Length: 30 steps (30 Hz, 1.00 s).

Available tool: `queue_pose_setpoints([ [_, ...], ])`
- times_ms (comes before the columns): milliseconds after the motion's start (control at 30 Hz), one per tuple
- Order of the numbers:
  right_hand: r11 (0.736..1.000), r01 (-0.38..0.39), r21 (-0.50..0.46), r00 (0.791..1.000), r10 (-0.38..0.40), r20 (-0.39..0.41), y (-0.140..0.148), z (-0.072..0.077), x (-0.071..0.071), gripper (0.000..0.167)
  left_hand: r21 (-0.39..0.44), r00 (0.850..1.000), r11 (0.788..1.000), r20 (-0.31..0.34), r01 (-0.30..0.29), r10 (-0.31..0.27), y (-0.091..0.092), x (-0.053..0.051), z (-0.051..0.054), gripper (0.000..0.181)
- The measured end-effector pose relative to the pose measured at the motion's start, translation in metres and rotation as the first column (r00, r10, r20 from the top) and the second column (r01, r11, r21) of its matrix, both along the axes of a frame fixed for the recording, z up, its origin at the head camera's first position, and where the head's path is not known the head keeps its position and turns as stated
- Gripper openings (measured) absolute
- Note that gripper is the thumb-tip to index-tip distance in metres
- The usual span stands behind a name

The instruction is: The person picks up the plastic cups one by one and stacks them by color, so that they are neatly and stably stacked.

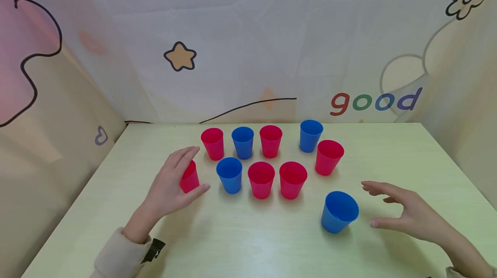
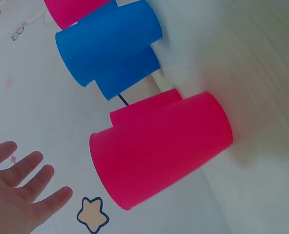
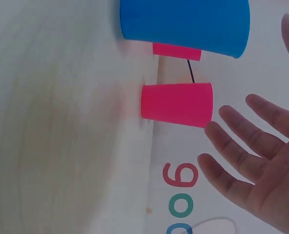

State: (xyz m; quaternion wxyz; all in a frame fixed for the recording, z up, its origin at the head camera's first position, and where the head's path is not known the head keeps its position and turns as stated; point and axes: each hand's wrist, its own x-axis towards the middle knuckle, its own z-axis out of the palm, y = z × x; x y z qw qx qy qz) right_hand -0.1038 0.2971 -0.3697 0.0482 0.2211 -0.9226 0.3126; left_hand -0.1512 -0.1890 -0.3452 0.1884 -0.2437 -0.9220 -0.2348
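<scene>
My left hand, fingers spread, hovers by the leftmost pink cup and partly hides it in the head view. In the left wrist view that pink cup stands apart from the fingertips. On the right, my right hand is held in a loose C shape, holding nothing. Nearest to it is a blue cup at the front right, with a gap between them. That blue cup shows large at the top of the right wrist view, above the right fingers.
Between the hands stand a blue cup and two pink cups. Behind them are more upright cups, among them a pink one and a blue one. A printed cloth hangs behind the pale table.
</scene>
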Motion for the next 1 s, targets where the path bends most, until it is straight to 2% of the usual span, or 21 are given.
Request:
queue_pose_setpoints([
  [200,0.996,-0.033,-0.088,0.998,0.038,0.056,-0.009,-0.006,-0.001,0.062,0.066,0.998,0.998,0.054,0.025,-0.029,0.009,-0.002,-0.002,0.078],
  [367,0.984,-0.043,-0.17,0.989,0.066,0.135,-0.015,-0.01,-0.002,0.062,0.118,0.994,0.992,0.095,0.038,-0.05,0.018,-0.006,-0.007,0.071],
  [567,0.971,-0.065,-0.232,0.975,0.112,0.194,-0.02,-0.015,-0.004,0.061,0.163,0.984,0.986,0.169,0.021,-0.049,0.03,-0.012,-0.013,0.067],
  [733,0.965,-0.062,-0.255,0.959,0.129,0.251,-0.022,-0.019,-0.006,0.063,0.153,0.966,0.987,0.259,-0.039,-0.002,0.039,-0.017,-0.016,0.068],
  [867,0.964,-0.055,-0.261,0.951,0.13,0.279,-0.024,-0.02,-0.006,0.066,0.137,0.945,0.988,0.326,-0.071,0.023,0.045,-0.021,-0.018,0.069],
  [1000,0.956,-0.059,-0.288,0.943,0.148,0.299,-0.024,-0.022,-0.007,0.067,0.132,0.918,0.987,0.396,-0.096,0.036,0.05,-0.026,-0.021,0.073],
])
